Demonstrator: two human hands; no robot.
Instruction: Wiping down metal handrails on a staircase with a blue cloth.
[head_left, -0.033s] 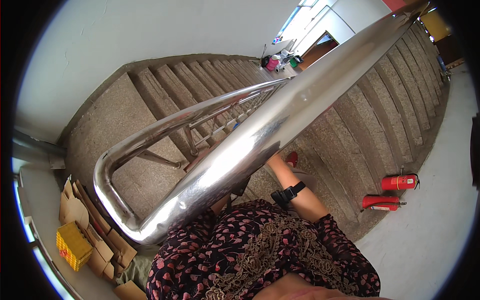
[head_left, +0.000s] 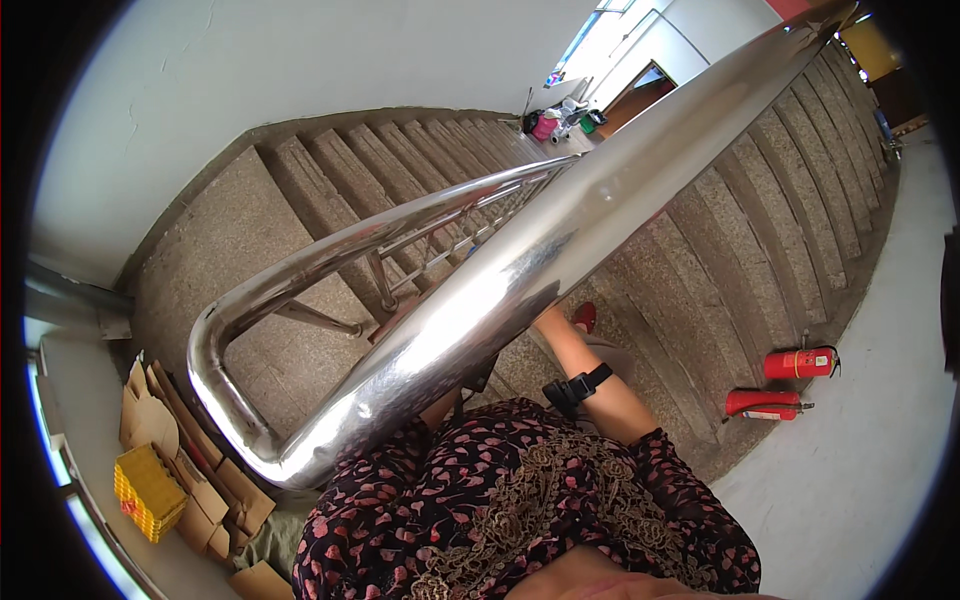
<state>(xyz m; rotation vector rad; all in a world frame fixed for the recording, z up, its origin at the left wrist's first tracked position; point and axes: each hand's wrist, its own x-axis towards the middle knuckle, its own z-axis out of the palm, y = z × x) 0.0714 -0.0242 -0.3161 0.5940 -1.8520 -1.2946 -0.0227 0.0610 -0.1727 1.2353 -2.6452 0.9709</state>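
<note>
A thick, shiny metal handrail [head_left: 470, 310] runs diagonally across the head view, close in front of me. My right forearm [head_left: 565, 345] reaches up to its underside, with a black strapped device [head_left: 572, 390] around it. The rail covers my right hand, so its fingers and anything in them are hidden. Only a little of my left forearm [head_left: 438, 410] shows below the rail, beside a dark object [head_left: 482, 375] I cannot make out. My left hand is hidden behind the rail too. Whether either hand touches the rail cannot be seen.
Stone steps [head_left: 700, 290] climb on the right; another flight [head_left: 350, 180] lies beyond a lower bent rail [head_left: 215, 350]. Two red fire extinguishers [head_left: 800, 362] are by the right wall. Flattened cardboard [head_left: 205, 500] and yellow stacked trays [head_left: 150, 490] fill the lower left.
</note>
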